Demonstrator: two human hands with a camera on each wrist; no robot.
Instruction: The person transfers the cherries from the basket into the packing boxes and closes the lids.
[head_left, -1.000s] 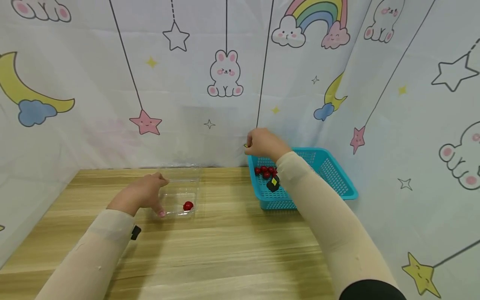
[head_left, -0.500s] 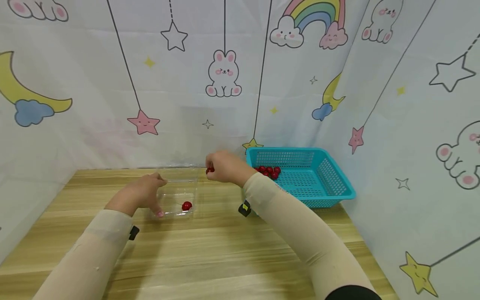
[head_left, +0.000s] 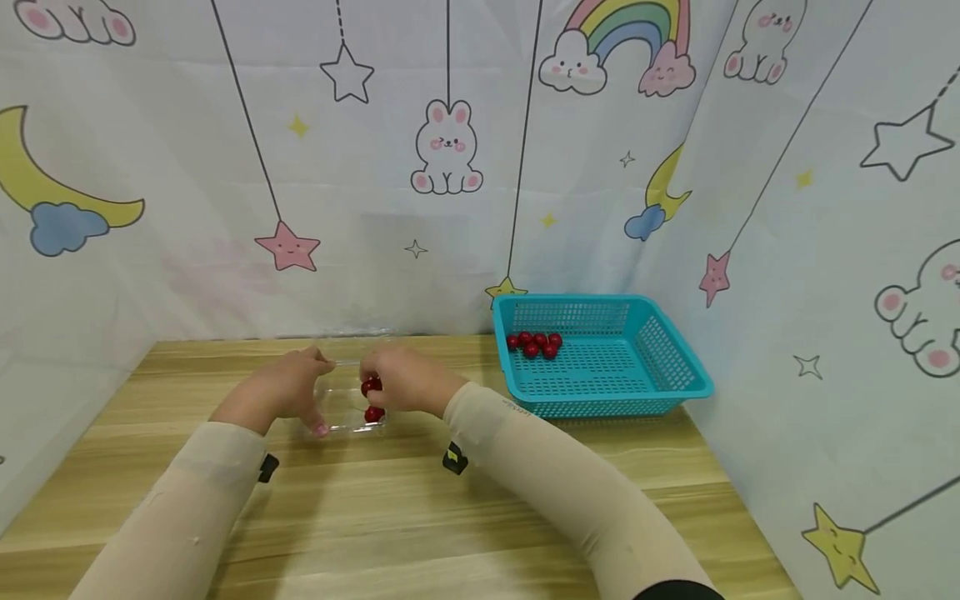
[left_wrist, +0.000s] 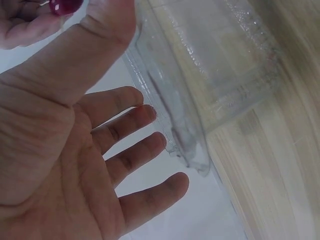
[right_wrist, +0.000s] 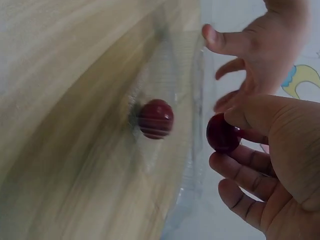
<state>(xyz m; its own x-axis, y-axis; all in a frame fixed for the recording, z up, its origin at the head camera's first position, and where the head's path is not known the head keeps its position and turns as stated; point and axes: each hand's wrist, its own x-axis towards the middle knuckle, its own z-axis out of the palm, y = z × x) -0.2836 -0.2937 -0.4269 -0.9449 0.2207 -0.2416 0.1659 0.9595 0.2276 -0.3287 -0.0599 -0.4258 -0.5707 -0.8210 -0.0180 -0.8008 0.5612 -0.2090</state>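
Observation:
In the head view, a clear plastic box stands on the table at centre left. My left hand is at its left side; in the left wrist view, its loosely spread fingers lie against the box's rim. My right hand pinches a dark red cherry between thumb and fingers, over the box's right part. Inside the box lies another cherry, seen through the clear wall in the right wrist view. Part of the box is hidden behind my right hand in the head view.
A turquoise perforated basket stands at the right, with several cherries gathered in its left end. The wooden table meets a printed cloth at the back and sides.
My right hand has come left from the basket with the cherry, past the box's right edge and down over it. My left hand has stayed at the box.

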